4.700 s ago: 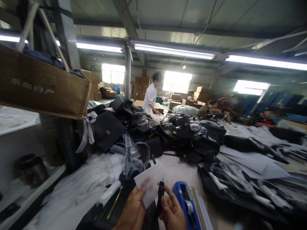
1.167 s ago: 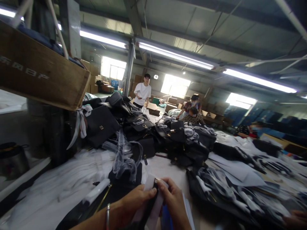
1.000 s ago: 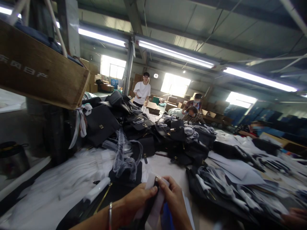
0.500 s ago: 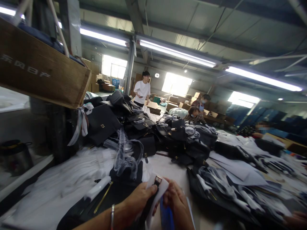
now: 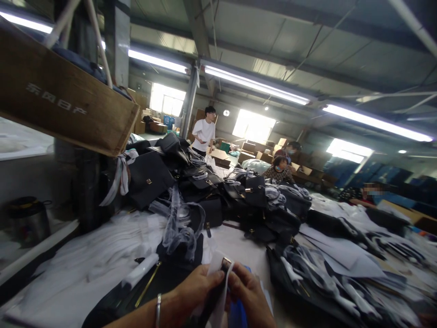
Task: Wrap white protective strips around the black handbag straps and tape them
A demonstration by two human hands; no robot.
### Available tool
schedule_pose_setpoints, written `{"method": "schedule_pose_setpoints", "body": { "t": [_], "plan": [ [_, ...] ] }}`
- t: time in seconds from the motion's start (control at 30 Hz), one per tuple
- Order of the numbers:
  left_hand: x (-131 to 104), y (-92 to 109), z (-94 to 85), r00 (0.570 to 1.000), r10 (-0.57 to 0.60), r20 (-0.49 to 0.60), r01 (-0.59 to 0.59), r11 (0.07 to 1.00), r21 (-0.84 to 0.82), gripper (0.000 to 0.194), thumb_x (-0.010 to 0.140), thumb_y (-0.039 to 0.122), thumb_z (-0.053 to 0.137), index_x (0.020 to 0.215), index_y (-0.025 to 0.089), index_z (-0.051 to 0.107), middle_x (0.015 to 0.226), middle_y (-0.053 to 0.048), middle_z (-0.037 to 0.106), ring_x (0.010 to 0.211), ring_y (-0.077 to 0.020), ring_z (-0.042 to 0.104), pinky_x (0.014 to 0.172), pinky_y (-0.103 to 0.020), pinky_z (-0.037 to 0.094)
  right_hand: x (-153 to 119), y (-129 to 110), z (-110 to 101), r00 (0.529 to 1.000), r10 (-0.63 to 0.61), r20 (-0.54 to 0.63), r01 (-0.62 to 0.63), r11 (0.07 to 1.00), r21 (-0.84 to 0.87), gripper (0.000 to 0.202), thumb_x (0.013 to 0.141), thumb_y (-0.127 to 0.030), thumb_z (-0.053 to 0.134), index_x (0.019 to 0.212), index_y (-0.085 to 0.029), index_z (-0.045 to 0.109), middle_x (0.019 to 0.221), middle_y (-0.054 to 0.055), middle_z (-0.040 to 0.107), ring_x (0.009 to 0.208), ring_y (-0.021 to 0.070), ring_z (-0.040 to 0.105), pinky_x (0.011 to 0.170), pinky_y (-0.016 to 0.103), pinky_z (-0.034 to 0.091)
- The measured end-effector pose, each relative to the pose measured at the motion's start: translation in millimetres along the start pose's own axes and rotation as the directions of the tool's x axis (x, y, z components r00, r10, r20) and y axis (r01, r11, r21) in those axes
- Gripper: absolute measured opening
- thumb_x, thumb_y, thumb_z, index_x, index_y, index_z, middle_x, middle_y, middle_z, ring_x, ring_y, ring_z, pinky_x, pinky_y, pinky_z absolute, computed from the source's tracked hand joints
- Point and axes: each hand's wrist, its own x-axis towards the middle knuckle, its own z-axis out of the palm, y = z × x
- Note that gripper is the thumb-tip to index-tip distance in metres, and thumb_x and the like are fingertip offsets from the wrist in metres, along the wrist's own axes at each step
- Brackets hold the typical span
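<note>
A dark strap with a gold buckle [image 5: 226, 263] lies against a white wrapping sheet [image 5: 215, 260] at the bottom middle. My left hand [image 5: 201, 284] grips strap and sheet together, its thumb pressed on the strap just below the buckle. From the other side, my right hand [image 5: 246, 288] pinches the sheet's edge beside the buckle. Something blue [image 5: 239, 314] shows under my right hand; its kind is unclear. To the left, near my left forearm, lies a black bag [image 5: 136, 291] with a gold zipper. Another black bag [image 5: 290, 282] with plastic-wrapped handles lies to the right.
Black bags [image 5: 211, 212] are heaped across the table. White sheets [image 5: 102, 246] cover the left side, and white papers [image 5: 337, 250] lie at right. A brown bag [image 5: 68, 105] hangs at upper left. A standing person [image 5: 204, 132] and several others are farther back.
My right fingers have closed in beside the buckle, and the sheet now folds up around the strap. The view has shifted slightly. The standing person's head has turned.
</note>
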Motion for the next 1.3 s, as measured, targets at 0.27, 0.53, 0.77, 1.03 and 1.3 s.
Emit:
{"method": "schedule_pose_setpoints", "body": {
  "t": [0.27,0.53,0.77,1.03,1.3],
  "plan": [
    [4,-14,1.1,0.998,-0.018,-0.057,0.023,0.995,0.095,0.051,0.078,0.065,0.054,0.086,0.015,0.057,0.055,0.002,0.052,0.041,-0.0106,0.045,0.042,-0.023,0.038,2,3,-4,0.999,-0.038,-0.039,0.031,0.987,-0.160,0.039,0.089,-0.051,0.056,0.101,-0.014,0.062,0.059,-0.004,0.047,0.052,0.0079,0.038,0.048,0.020,0.027],
    [4,-10,3.0,1.000,-0.013,0.023,0.011,0.995,0.103,0.041,0.082,0.051,0.053,0.087,0.013,0.064,0.062,-0.002,0.057,0.047,-0.0121,0.052,0.048,-0.023,0.040,-1,6,-12,0.992,-0.030,-0.124,0.011,0.989,-0.150,0.042,0.080,-0.058,0.063,0.090,-0.017,0.064,0.061,-0.003,0.049,0.053,0.0107,0.044,0.050,0.022,0.036],
    [-7,-6,-3.6,0.999,-0.006,0.035,0.005,0.999,0.035,0.046,0.078,0.051,0.062,0.089,0.007,0.069,0.082,-0.013,0.067,0.069,-0.0198,0.062,0.068,-0.032,0.045,-4,5,-9,0.993,0.027,-0.115,-0.039,0.995,-0.096,0.047,0.080,-0.061,0.061,0.096,-0.017,0.064,0.057,-0.004,0.048,0.051,0.0115,0.047,0.050,0.022,0.039],
    [-3,-8,0.2,0.998,-0.013,0.061,0.011,1.000,0.024,0.058,0.081,0.063,0.056,0.091,0.007,0.067,0.079,-0.013,0.068,0.067,-0.0184,0.062,0.067,-0.030,0.045,-8,16,-15,0.996,0.042,-0.080,-0.047,0.997,-0.057,0.044,0.084,-0.058,0.058,0.103,-0.019,0.061,0.059,-0.003,0.050,0.050,0.0115,0.048,0.048,0.022,0.037],
    [3,-14,-0.8,0.998,-0.019,0.053,0.012,0.991,0.130,0.061,0.078,0.069,0.054,0.082,0.009,0.066,0.066,-0.007,0.062,0.054,-0.0144,0.057,0.055,-0.026,0.044,-8,20,-18,0.996,0.006,-0.094,-0.016,0.994,-0.112,0.040,0.088,-0.054,0.056,0.104,-0.018,0.061,0.061,-0.003,0.050,0.052,0.0092,0.044,0.049,0.020,0.033]
  ]
}}
